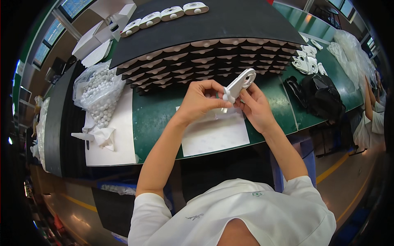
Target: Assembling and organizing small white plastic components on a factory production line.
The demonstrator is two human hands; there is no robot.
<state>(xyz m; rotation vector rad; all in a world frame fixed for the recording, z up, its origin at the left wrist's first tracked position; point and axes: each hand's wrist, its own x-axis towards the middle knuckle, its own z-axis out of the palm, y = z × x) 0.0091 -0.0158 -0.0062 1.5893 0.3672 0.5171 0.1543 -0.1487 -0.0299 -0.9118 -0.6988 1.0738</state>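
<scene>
White part [240, 86], frame centre; left hand [198, 101] and right hand [259, 110] fingers both grasp it. Probably best: right steadies, left aligns knob [228, 96] gently.

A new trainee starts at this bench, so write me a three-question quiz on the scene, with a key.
1. Multiple choice: where does the plastic bag of white balls lie from the wearer's viewpoint?
A) On top of the black stack
B) To the left of the black stack
C) To the right of the black stack
2. True or false: the right hand rests on the black bag.
3. Count: how many pieces form the white row on top of the black stack?

Key:
1. B
2. False; it holds a white part with a ring-shaped end.
3. Four
</scene>
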